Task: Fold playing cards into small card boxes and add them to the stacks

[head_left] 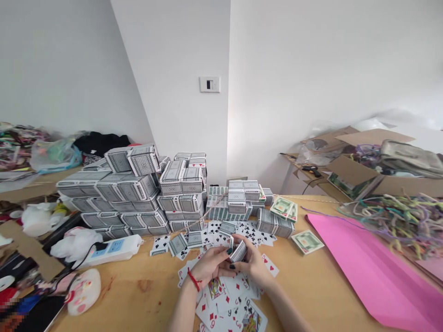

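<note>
Both hands meet over a spread of loose playing cards (221, 302) on the wooden table. Between them is a small deck of playing cards (238, 251), its grey patterned back facing up and bent. My right hand (254, 265) curls around this deck, thumb at its near side. My left hand (211, 265), with a red string at the wrist, has its fingers closed on the left part of the cards, where a white edge shows. Face-up cards lie beneath both hands, with number and picture cards visible. More spade and club cards (254, 232) lie just beyond the fingers.
Stacked grey-backed card bricks (133, 189) rise at the back left. Green-and-white card packs (307, 242) lie to the right, near a pink sheet (367, 263) and tangled yarn (391, 223). A white power strip (117, 249) and a small mask (84, 291) are left.
</note>
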`<state>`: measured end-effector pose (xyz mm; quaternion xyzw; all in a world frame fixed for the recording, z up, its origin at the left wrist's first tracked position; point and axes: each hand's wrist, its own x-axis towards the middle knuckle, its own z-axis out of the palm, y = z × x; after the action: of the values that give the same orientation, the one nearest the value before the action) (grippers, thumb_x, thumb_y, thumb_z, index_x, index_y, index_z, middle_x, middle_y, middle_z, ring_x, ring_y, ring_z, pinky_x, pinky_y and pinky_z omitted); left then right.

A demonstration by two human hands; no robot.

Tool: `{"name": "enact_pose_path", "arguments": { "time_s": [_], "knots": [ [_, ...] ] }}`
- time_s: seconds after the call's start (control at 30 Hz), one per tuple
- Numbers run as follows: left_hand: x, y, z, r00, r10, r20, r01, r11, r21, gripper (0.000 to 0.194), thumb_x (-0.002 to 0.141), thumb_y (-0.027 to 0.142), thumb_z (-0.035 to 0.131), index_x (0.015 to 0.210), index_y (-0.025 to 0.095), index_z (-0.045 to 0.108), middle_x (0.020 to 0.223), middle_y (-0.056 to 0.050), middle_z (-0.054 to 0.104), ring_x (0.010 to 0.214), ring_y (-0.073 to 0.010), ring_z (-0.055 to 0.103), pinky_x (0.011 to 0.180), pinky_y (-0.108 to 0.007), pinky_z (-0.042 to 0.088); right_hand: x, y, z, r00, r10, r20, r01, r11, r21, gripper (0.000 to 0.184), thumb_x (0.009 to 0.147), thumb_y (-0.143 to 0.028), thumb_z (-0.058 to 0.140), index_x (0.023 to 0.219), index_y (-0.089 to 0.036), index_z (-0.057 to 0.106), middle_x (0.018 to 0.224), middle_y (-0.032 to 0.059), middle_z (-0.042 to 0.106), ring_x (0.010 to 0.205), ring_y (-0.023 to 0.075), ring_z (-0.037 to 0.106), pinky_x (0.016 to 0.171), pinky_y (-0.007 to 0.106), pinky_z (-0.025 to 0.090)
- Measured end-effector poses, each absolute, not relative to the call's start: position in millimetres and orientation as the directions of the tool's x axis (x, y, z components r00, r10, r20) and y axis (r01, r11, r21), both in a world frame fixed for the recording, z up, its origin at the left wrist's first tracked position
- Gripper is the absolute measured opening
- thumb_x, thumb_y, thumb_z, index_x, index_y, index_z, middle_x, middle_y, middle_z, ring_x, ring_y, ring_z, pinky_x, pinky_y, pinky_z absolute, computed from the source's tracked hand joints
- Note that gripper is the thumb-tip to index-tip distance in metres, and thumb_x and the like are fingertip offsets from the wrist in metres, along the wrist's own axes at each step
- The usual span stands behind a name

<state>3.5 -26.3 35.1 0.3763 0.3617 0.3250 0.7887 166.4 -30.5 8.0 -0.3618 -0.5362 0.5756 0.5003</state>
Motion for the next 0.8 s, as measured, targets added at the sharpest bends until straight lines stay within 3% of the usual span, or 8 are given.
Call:
{"name": "enact_pose_path", "arguments": {
  "time_s": [0.17, 0.43, 0.63, 0.73, 0.8],
  "knots": [
    [5.8, -26.8, 39.6, 0.569, 0.795, -0.210, -0.273, 0.424, 0.863, 0.037, 0.067, 0.032, 0.068, 0.098, 0.012, 0.064, 0.096, -0.011, 0.065, 0.090, -0.0222, 0.060, 0.081, -0.035, 0.046, 165.2, -29.4, 7.1, -0.241, 0.964, 0.110, -0.214, 0.057, -0.975, 0.070, 0.055, -0.008, 0.065, 0.118, -0.029, 0.044, 0.108, 0.0038, 0.049, 0.091, 0.0217, 0.053, 0.072, 0.033, 0.045],
    [9.8, -20.6, 31.4, 0.536, 0.833, -0.138, -0.242, 0.309, 0.920, 0.042, 0.060, 0.022, 0.073, 0.100, 0.014, 0.063, 0.099, -0.011, 0.065, 0.093, -0.0237, 0.058, 0.083, -0.035, 0.044, 165.7, -30.0, 4.5, -0.152, 0.985, 0.077, -0.220, 0.042, -0.975, 0.086, 0.049, -0.001, 0.058, 0.125, -0.033, 0.035, 0.096, -0.0001, 0.047, 0.080, 0.0167, 0.050, 0.064, 0.026, 0.044],
    [14.6, -19.3, 24.7, 0.475, 0.871, -0.125, -0.197, 0.244, 0.950, 0.053, 0.052, 0.013, 0.076, 0.103, 0.016, 0.061, 0.102, -0.009, 0.064, 0.085, -0.0214, 0.061, 0.077, -0.032, 0.046, 171.1, -25.7, 6.8, -0.119, 0.989, 0.084, -0.322, 0.041, -0.946, 0.065, 0.063, -0.013, 0.057, 0.122, -0.032, 0.040, 0.095, 0.0013, 0.052, 0.090, 0.0199, 0.052, 0.074, 0.031, 0.045],
    [17.5, -17.7, 19.3, 0.400, 0.908, -0.127, -0.175, 0.212, 0.961, 0.056, 0.053, 0.013, 0.074, 0.107, 0.017, 0.059, 0.106, -0.009, 0.062, 0.080, -0.0191, 0.061, 0.070, -0.030, 0.048, 177.3, -24.1, 9.2, -0.178, 0.979, 0.098, -0.330, 0.035, -0.943, 0.049, 0.072, -0.025, 0.058, 0.119, -0.029, 0.046, 0.104, 0.0042, 0.055, 0.098, 0.0223, 0.051, 0.083, 0.036, 0.043],
    [18.9, -17.0, 15.4, 0.354, 0.925, -0.139, -0.163, 0.207, 0.965, 0.058, 0.052, 0.012, 0.074, 0.108, 0.017, 0.057, 0.107, -0.009, 0.061, 0.077, -0.0179, 0.061, 0.067, -0.029, 0.049, 180.9, -23.5, 10.2, -0.213, 0.970, 0.117, -0.292, 0.051, -0.955, 0.048, 0.072, -0.031, 0.062, 0.118, -0.027, 0.050, 0.112, 0.0057, 0.055, 0.105, 0.0243, 0.049, 0.090, 0.039, 0.039]
  ]
}}
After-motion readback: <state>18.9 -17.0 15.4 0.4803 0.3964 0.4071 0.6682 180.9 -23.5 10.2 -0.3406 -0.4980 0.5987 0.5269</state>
